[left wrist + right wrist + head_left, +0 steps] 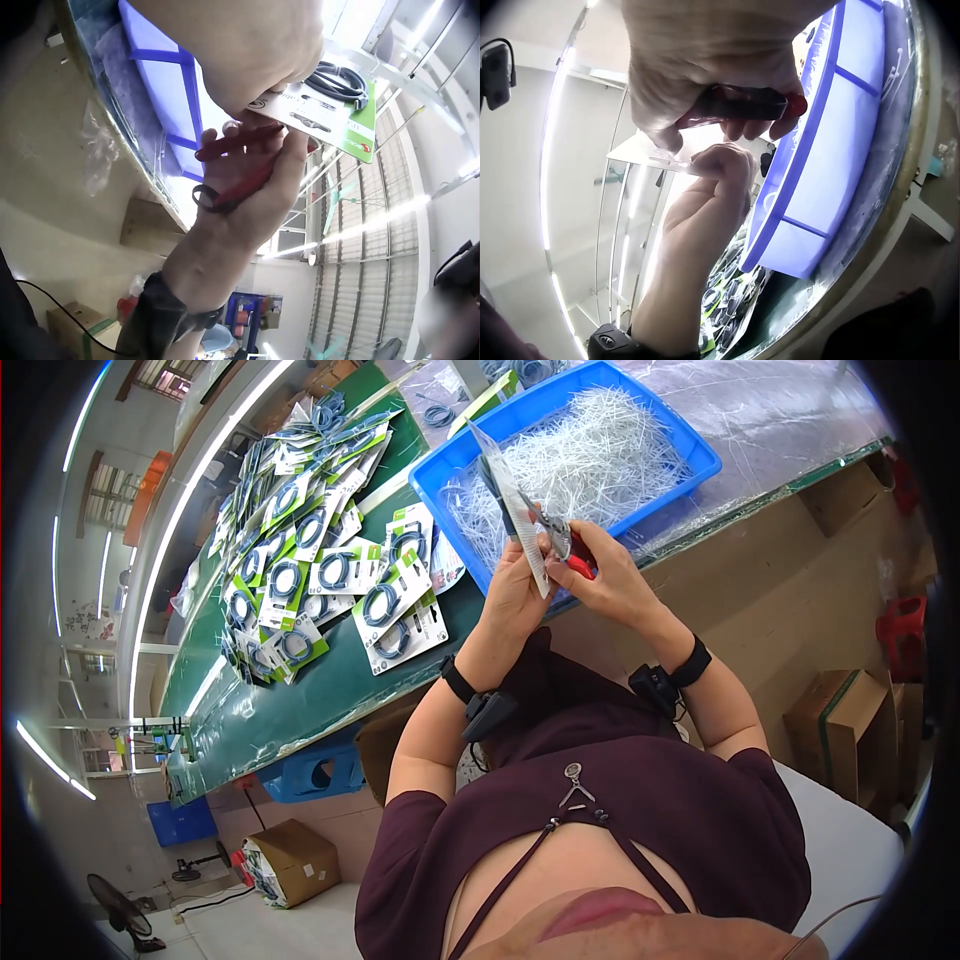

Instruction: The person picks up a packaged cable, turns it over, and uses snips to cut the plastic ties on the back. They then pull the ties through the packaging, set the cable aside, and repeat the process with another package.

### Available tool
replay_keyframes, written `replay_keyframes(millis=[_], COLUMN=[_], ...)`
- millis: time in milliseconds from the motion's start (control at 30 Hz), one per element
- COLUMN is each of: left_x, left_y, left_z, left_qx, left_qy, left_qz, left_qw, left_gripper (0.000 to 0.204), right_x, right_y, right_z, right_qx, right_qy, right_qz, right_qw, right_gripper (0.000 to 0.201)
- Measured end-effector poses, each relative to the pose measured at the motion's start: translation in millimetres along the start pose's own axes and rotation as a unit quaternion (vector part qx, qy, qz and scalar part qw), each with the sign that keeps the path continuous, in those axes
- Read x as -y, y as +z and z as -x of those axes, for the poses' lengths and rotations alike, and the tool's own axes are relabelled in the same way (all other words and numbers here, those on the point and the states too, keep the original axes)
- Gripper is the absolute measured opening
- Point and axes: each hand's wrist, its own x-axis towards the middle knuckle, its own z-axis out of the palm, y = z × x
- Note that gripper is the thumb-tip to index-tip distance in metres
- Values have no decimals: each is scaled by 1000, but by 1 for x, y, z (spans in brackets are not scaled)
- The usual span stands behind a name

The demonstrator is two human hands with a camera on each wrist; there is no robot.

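My left hand (pixel 515 598) grips the lower end of a cable package (pixel 522 510), a flat card seen nearly edge-on in the head view. In the left wrist view, a coiled dark cable (pixel 341 84) shows on the card's white and green face. My right hand (pixel 617 582) holds pliers (pixel 580 557) by their red handles, the metal jaws against the card's side in the head view. Both hands are close together over the near edge of the blue bin. The right wrist view shows the right palm wrapped over the pliers' handle (pixel 742 103); the jaw tips are hidden there.
The blue bin (pixel 690 455) holds a heap of thin clear plastic strips (pixel 600 450). Many carded cables (pixel 300 550) are piled on the green tabletop (pixel 330 695) to the left. Cardboard boxes (pixel 835 710) and a red stool (pixel 902 635) stand on the right.
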Motion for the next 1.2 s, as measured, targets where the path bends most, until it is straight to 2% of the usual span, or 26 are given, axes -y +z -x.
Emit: replay_keyframes(millis=[67, 167, 300, 467, 567, 600, 700, 733, 833, 867, 900, 967, 1000, 1100, 1133, 1200], left_x=[1, 4, 4, 2, -4, -8, -20, -22, -29, -29, -28, -25, -24, -19, -17, -15], left_y=[-2, -17, -15, -2, -10, -12, -15, -14, -4, -1, 3, 7, 4, -5, -3, 3], left_z=[-1, -4, -2, 7, 11, 11, 8, 9, 12, 13, 15, 17, 17, 15, 16, 21], left_qx=[-4, 93, 103, 28, 51, 51, 17, 16, 2, 0, -3, -8, -8, -9, -6, -17], left_qy=[0, 8, -4, -1, 8, 7, 43, 46, 122, 126, 149, 191, 192, 258, 256, 310], left_qz=[-3, 7, 29, -8, -60, -60, -120, -118, -181, -177, -198, -241, -239, -373, -373, -473], left_qw=[1000, 996, 994, 1000, 997, 997, 992, 992, 976, 976, 969, 951, 952, 891, 892, 825], left_gripper=[53, 44, 44, 48, 38, 38, 28, 28, 23, 23, 23, 23, 23, 27, 27, 30], right_x=[1, 3, 2, 0, -6, -9, -20, -25, -38, -39, -36, -27, -20, 5, 8, 12], right_y=[0, -1, 0, -3, -14, -18, -30, -32, -33, -35, -39, -47, -50, -49, -48, -46], right_z=[-1, 0, 1, 0, -2, -1, 4, 6, 11, 10, 10, 10, 9, 9, 8, 2], right_qx=[-7, -3, -19, 4, 104, 104, 128, 131, -7, -2, -35, -104, -103, -115, -118, -111], right_qy=[8, 4, -17, -13, 125, 125, 221, 220, 117, 116, 100, 67, 66, 10, 13, -10], right_qz=[-16, 8, 21, 11, -127, -127, -173, -171, -40, -38, 49, 220, 221, 260, 262, 273], right_qw=[1000, 1000, 999, 1000, 978, 978, 951, 951, 992, 993, 993, 968, 967, 959, 958, 956], right_gripper=[51, 51, 50, 47, 44, 44, 43, 43, 46, 46, 47, 50, 50, 55, 55, 57])
